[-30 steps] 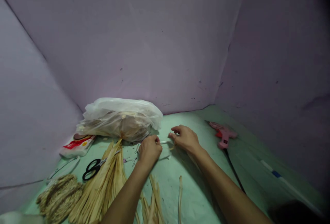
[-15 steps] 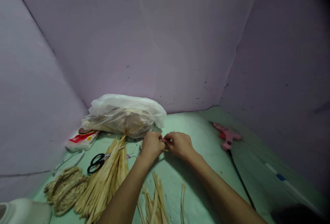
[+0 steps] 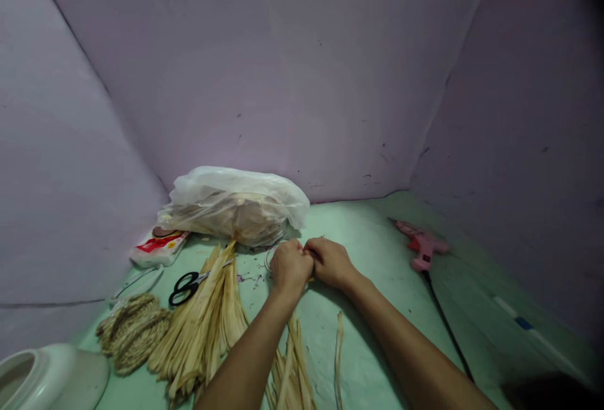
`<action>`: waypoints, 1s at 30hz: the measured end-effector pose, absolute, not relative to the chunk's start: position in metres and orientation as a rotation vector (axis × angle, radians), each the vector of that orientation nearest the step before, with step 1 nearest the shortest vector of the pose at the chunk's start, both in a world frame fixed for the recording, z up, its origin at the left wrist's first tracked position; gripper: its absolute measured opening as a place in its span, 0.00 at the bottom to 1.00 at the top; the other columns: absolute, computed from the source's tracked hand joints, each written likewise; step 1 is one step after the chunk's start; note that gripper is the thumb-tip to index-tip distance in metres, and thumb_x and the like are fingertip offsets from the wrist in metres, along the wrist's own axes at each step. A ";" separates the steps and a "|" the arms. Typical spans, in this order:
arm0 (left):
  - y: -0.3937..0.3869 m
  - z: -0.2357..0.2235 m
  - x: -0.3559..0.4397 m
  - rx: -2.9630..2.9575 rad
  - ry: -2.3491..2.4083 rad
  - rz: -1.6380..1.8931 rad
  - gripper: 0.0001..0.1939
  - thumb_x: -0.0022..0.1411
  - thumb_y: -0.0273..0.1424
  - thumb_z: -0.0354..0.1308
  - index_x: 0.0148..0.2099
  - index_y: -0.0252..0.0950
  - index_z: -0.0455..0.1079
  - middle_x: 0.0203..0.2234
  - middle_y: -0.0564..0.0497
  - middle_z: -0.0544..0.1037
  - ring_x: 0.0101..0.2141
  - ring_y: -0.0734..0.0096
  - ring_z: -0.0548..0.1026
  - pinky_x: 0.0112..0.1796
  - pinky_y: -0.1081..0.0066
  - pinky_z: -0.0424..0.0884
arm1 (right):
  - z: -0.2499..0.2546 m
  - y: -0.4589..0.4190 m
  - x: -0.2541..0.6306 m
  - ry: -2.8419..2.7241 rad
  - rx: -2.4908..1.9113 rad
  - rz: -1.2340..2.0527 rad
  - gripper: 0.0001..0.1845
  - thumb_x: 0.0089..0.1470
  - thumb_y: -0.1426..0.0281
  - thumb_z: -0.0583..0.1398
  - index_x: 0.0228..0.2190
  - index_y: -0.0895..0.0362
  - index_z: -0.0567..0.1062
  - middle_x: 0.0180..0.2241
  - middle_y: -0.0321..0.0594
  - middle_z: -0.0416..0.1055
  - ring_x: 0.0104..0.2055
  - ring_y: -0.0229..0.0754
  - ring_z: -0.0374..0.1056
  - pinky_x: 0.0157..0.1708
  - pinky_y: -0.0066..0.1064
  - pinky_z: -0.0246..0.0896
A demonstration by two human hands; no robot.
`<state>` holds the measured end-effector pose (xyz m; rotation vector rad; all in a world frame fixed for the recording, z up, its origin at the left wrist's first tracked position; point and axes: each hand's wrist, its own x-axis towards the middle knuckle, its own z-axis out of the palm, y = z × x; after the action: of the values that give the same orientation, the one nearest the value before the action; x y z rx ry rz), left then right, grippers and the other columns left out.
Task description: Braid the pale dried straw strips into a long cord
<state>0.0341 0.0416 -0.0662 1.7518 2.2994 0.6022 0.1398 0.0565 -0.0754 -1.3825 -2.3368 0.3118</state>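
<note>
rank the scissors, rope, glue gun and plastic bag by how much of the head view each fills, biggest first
1. Plastic bag
2. Rope, though it looks nearer the camera than the bag
3. Glue gun, not counting its cord
4. Scissors, with blades partly hidden

Fibre strips [image 3: 207, 315] pale yellow; scissor handles [image 3: 185, 288] black; glue gun [image 3: 425, 248] pink; tabletop [image 3: 365, 240] green.

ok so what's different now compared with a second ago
The right hand has moved left, up against the left hand; whatever they may grip is hidden. The view has swung left, showing more of the white container. The scissors, pink glue gun and plastic bag stayed put.
</note>
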 end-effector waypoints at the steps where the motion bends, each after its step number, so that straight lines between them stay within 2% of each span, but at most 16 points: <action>1: 0.040 -0.066 0.036 1.784 2.320 0.571 0.09 0.49 0.29 0.49 0.32 0.38 0.70 0.26 0.48 0.75 0.30 0.66 0.71 0.27 0.72 0.59 | -0.077 0.057 0.140 -2.329 -1.375 0.324 0.10 0.49 0.71 0.49 0.28 0.56 0.70 0.29 0.38 0.70 0.31 0.37 0.61 0.27 0.26 0.44; 4: 0.036 -0.060 0.034 2.001 2.267 0.395 0.11 0.50 0.28 0.48 0.35 0.36 0.69 0.30 0.44 0.75 0.33 0.65 0.72 0.31 0.72 0.61 | -0.080 0.058 0.141 -2.354 -1.364 0.304 0.10 0.49 0.71 0.50 0.27 0.56 0.70 0.29 0.39 0.70 0.31 0.38 0.61 0.28 0.26 0.44; 8: 0.033 -0.055 0.025 2.236 2.094 0.204 0.11 0.50 0.28 0.48 0.35 0.34 0.69 0.32 0.43 0.74 0.35 0.63 0.72 0.33 0.70 0.62 | -0.082 0.056 0.137 -2.413 -1.346 0.198 0.09 0.49 0.71 0.51 0.26 0.58 0.71 0.28 0.42 0.70 0.32 0.40 0.62 0.31 0.29 0.44; 17: 0.036 -0.063 0.026 1.763 2.265 0.543 0.09 0.51 0.28 0.46 0.32 0.40 0.67 0.27 0.51 0.74 0.30 0.68 0.71 0.25 0.73 0.57 | -0.081 0.057 0.134 -2.289 -1.142 0.221 0.08 0.47 0.76 0.49 0.25 0.59 0.68 0.25 0.41 0.66 0.31 0.39 0.58 0.30 0.28 0.45; 23: 0.039 -0.062 0.028 1.714 2.259 0.692 0.09 0.53 0.28 0.45 0.32 0.40 0.66 0.27 0.52 0.74 0.30 0.70 0.70 0.26 0.74 0.57 | -0.083 0.058 0.135 -2.207 -1.123 0.238 0.09 0.49 0.76 0.49 0.25 0.60 0.68 0.26 0.41 0.66 0.31 0.39 0.57 0.31 0.28 0.45; 30: 0.028 -0.024 0.011 2.157 2.164 0.262 0.07 0.52 0.29 0.48 0.32 0.38 0.67 0.27 0.47 0.74 0.32 0.66 0.72 0.27 0.73 0.58 | -0.060 0.053 0.138 -2.348 -1.173 0.155 0.11 0.53 0.70 0.50 0.32 0.56 0.72 0.28 0.40 0.68 0.33 0.39 0.59 0.32 0.30 0.40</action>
<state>0.0108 0.0282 -0.0242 2.1572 2.1643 0.2622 0.1379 0.0525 -0.0597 -1.1734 -2.3475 0.1548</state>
